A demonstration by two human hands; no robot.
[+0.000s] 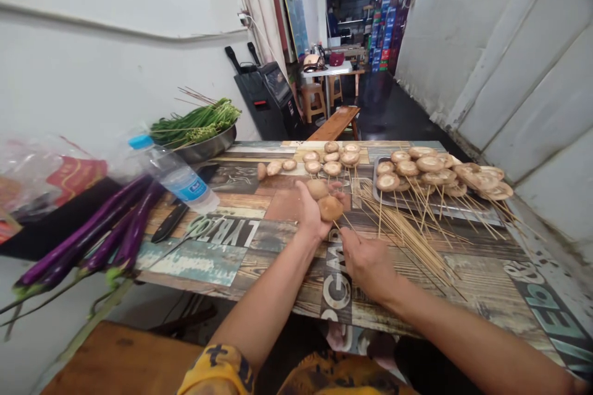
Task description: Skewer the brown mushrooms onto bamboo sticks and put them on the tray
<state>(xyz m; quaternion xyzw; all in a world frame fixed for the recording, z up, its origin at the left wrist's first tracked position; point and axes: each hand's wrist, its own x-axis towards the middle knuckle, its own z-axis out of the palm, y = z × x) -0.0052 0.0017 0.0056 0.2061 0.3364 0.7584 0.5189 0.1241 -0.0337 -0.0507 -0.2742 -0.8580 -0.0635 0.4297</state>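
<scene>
My left hand is closed around two brown mushrooms above the middle of the patterned table. Just behind them my right hand pinches a thin bamboo skewer whose tip points at the lower mushroom. A loose pile of bamboo skewers lies to the right of my hands. Several loose mushrooms sit on the table beyond my left hand. A metal tray at the right holds mushrooms on skewers.
A plastic water bottle lies on its side at the left, beside purple eggplants and a knife. A metal bowl of green stems stands by the wall. A wooden bench and stools lie beyond the table.
</scene>
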